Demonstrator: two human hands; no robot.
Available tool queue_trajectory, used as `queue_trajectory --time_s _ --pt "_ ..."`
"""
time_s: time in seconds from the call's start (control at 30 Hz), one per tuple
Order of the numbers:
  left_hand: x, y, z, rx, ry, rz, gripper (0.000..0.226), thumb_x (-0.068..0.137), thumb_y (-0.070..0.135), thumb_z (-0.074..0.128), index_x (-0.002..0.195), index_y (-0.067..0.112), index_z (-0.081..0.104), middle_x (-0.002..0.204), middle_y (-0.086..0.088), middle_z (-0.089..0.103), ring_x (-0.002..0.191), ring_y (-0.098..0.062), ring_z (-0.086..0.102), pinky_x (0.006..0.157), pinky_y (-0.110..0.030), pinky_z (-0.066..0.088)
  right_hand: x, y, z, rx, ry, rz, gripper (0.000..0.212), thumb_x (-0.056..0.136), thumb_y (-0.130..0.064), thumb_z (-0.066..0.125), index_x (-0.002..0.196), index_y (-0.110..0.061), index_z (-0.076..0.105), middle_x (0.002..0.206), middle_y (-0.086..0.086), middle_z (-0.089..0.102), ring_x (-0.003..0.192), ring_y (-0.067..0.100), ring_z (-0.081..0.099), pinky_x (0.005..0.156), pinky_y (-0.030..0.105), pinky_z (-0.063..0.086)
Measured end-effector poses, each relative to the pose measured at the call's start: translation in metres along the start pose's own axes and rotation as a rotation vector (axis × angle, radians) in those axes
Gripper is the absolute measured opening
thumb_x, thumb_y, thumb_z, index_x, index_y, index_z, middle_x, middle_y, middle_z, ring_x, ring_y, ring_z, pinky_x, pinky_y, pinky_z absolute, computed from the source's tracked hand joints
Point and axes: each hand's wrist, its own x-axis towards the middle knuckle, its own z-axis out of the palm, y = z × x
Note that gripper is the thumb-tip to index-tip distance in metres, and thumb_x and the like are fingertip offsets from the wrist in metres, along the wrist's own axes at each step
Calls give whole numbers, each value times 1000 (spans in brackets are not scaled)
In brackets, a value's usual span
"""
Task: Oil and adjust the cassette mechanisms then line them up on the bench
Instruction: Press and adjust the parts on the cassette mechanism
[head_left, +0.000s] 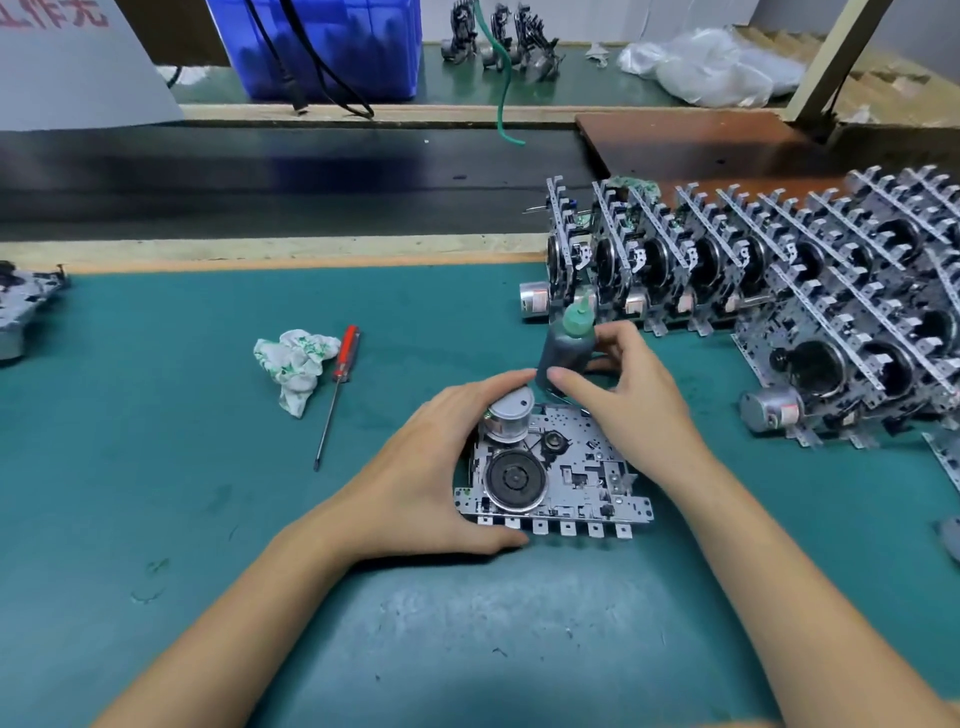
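Mechanism (553, 475) lies flat mid-bench with the left hand (436, 467) curled round its 9 o'clock edge, probably to steady it, while the right hand (623, 395) grips the oil bottle (566, 348) upright at 12 o'clock, finished row (727, 265) at 2.

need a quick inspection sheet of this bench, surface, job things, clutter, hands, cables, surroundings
surface: green mat, scuffed and stained near the front edge
job's things: one mechanism flat on the mat; oil bottle upright behind it; rows of mechanisms standing on edge at right
clutter: crumpled rag; red screwdriver beside it; part of another mechanism at left edge
hands: left hand holds the flat mechanism's left side; right hand has its grip on the bottle
cables: black cable over the blue bin; green wire
surroundings: dark belt; plastic bags; more mechanisms on the far bench
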Motion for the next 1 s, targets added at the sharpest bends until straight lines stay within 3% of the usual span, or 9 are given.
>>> queue_trajectory --time_s 0.1,0.23,0.3,0.4,0.53,0.63,0.83,0.93,1.0 --pt "-1 -2 0 -28 -2 -9 108 56 43 84 136 64 13 137 37 28 131 5 34 108 -17 29 -5 -1 4 42 -1 -37 30 87 -29 63 107 -24 41 100 -19 59 74 2 54 72 27 44" --pt "-2 -5 -1 -81 -39 -27 118 49 56 86 140 60 11 139 41 26 134 7 29 107 -10 25 -3 -6 1 228 47 -43 22 93 -21 56 108 -24 40 98 -12 59 88 8 61 83 32 51" --pt "-2 -5 -2 -74 -26 -30 118 47 61 84 141 57 13 139 42 27 134 8 30 107 -10 25 -3 -10 -2 344 84 -40 15 95 -17 51 106 -23 42 92 -4 57 74 12 60 73 34 53" --pt "-2 -3 -1 -24 -13 -4 117 48 65 80 142 56 12 138 43 26 132 11 29 107 -8 23 -4 -16 -10 499 127 -56 15 95 -15 51 103 -27 46 79 0 56 55 9 53 54 24 48" --pt "0 0 -1 117 90 20 110 52 72 72 143 45 16 133 48 23 125 19 27 105 -8 21 -9 -20 -22 844 96 -43 27 86 -20 61 112 -14 53 71 -4 58 50 7 46 45 17 42" --pt "1 -2 0 166 116 28 115 53 73 71 146 38 13 132 36 29 125 9 30 107 -18 24 -14 -26 -23 1178 45 -17 27 84 -26 59 101 -7 53 72 -5 58 47 3 41 40 13 37" --pt "0 -3 2 200 101 33 115 58 75 67 149 34 9 132 26 29 123 4 32 105 -21 26 -29 -35 -1 814 108 -73 27 72 -38 67 80 -14 56 61 -4 63 42 9 52 32 16 37" --pt "0 -4 2 189 95 26 115 60 73 68 150 32 9 137 22 30 128 -1 33 106 -24 28 -32 -35 11 576 112 -173 37 68 -45 65 78 -10 60 64 -4 62 55 9 57 49 21 47" --pt "0 -4 2 175 93 21 114 61 71 68 150 30 10 139 18 33 129 -3 34 107 -26 29 -32 -33 15 507 94 -206 36 69 -46 65 75 -11 57 65 -4 58 62 9 55 59 25 45"
